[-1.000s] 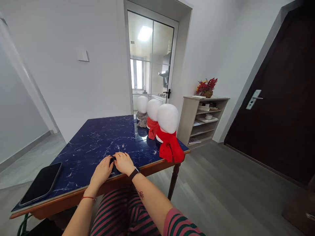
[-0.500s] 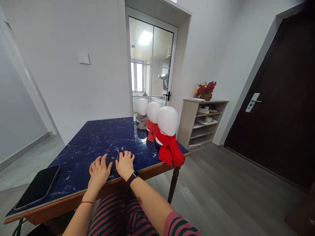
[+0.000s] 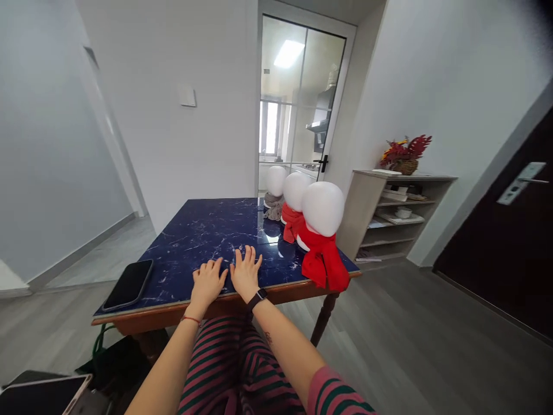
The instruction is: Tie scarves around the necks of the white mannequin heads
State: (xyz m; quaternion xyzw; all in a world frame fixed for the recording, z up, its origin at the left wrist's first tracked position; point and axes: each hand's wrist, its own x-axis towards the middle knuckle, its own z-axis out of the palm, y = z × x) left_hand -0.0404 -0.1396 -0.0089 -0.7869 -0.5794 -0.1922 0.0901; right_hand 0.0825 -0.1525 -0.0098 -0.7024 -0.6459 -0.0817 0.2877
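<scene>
My left hand (image 3: 208, 282) rests on the front of the blue marbled table (image 3: 207, 225), fingers spread and nothing in it. Beside it, my right hand (image 3: 246, 272), with a dark watch (image 3: 258, 297) at the wrist, also lies with fingers apart on the tabletop. To the right of my hands stand three white mannequin heads in a row. The nearest head (image 3: 323, 208) wears a bright red scarf (image 3: 325, 259) that hangs over the table edge. The middle head (image 3: 296, 191) has a coral-red scarf (image 3: 292, 222), the farthest head (image 3: 275, 181) a grey one (image 3: 273, 208).
A black phone (image 3: 128, 285) lies at the table's left corner. Below it, at lower left, is a tablet-like device (image 3: 43, 397). Behind the heads is a glass door (image 3: 298, 98); to the right stand a shelf (image 3: 367, 213) with a flower basket (image 3: 406, 166) and a dark door (image 3: 496, 259).
My view has turned left, so the table and heads appear farther right. The right hand has slid slightly forward over the tabletop; both hands stay spread. The device at lower left has come into view.
</scene>
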